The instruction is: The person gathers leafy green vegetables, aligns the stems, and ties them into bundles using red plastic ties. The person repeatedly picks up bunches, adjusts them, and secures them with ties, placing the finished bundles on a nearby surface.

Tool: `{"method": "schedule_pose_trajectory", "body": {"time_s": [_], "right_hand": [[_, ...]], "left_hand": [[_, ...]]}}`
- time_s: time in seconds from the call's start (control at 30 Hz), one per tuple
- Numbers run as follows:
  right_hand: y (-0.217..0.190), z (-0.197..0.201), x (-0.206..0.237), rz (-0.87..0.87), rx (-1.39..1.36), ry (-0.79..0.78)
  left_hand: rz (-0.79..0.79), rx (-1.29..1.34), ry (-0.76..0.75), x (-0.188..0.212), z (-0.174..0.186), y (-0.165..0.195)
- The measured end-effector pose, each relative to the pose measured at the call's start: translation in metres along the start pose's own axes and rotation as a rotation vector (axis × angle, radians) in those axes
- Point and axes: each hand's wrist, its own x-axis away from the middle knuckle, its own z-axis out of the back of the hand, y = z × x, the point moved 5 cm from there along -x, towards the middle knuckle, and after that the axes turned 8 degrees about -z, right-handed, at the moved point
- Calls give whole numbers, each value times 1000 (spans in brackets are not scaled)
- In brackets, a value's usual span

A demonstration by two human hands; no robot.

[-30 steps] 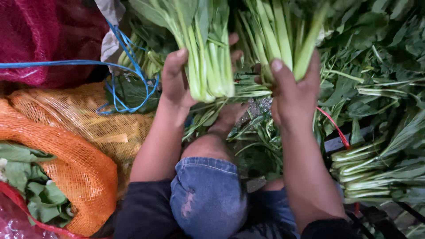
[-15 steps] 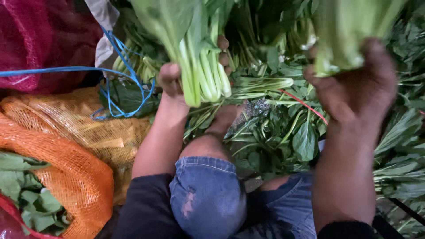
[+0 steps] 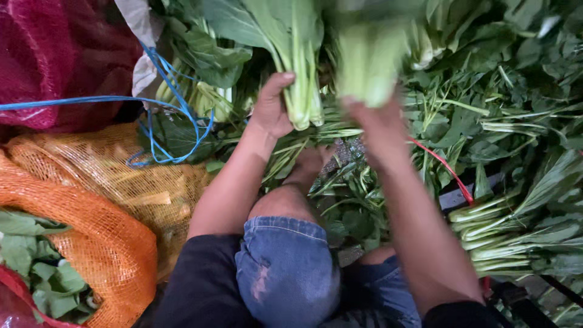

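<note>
My left hand [image 3: 271, 108] grips a bunch of leafy greens with pale green stalks [image 3: 297, 73], held upright above my knee. My right hand [image 3: 379, 124] holds a second bunch of the same greens [image 3: 367, 67], blurred by motion, right beside the first one. Both bunches hang over a heap of loose greens. My bent knee in torn blue denim shorts [image 3: 285, 273] sits below the hands.
An orange net sack [image 3: 91, 243] with leaves inside lies at lower left, a yellow net sack [image 3: 121, 176] behind it, a red net sack [image 3: 54, 54] at top left. Blue string [image 3: 176, 79] loops over them. Stalky greens [image 3: 516, 225] pile at right, with a red band [image 3: 449, 173].
My right hand has swung its bunch back from the right toward the left bunch. The left hand has kept its bunch almost still.
</note>
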Motion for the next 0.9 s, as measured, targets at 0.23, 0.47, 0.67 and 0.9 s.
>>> {"method": "schedule_pose_trajectory", "body": {"time_s": [0.23,0.47,0.67,0.9], "right_hand": [[52,-39,-11,-353,-426,-329],[53,-24,-15,-110,-593,-216],[79,-31,-20,16,-403,-50],[92,-17,-19,-124,-330,37]], "left_hand": [[154,-107,148,3,45,-18],[36,-289,130,-2,19,-17],[46,-374,158,-3,20,-22],[104,-250,145,-8,17,-30]]}}
